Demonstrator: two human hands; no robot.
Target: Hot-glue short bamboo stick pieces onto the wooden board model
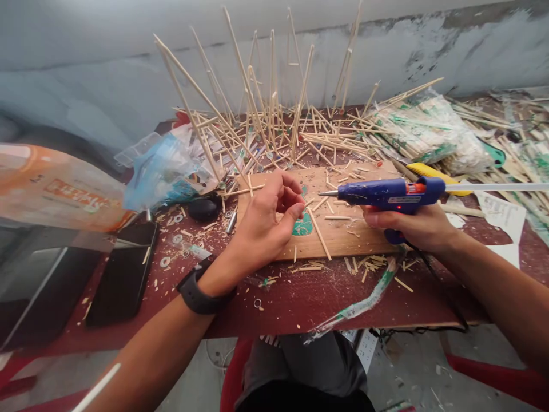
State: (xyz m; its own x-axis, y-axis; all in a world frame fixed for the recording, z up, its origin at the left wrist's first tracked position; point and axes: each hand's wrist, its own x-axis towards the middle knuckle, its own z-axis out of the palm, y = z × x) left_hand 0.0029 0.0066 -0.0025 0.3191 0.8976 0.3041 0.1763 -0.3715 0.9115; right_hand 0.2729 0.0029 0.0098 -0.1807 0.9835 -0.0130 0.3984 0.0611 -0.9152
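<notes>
Glue gun [377, 191]: above the right part of the wooden board [358, 244], nozzle [329, 194] pointing left across it. Red light is on, so treat tip as hot. Body looks light, rigid; grip by the handle only.
Right hand [422, 226]: at the board's right end, fingers wrapped round the gun's handle.
Left hand [270, 217]: over the board's left half, fingers curled, thumb and fingertips nearly meeting. Can't tell if a stick end is pinched there.
Loose stick [319, 233]: on the board, running toward its near edge. Probably near weightless, stiff, snaps if bent; pinch mid-length.
Glue stick [493, 187]: out the gun's rear, right of the board. Likely smooth, a bit bendy; leave it be.
Stick frames [301, 106]: beyond the board's far edge. Look flimsy; take low, near the base.
</notes>
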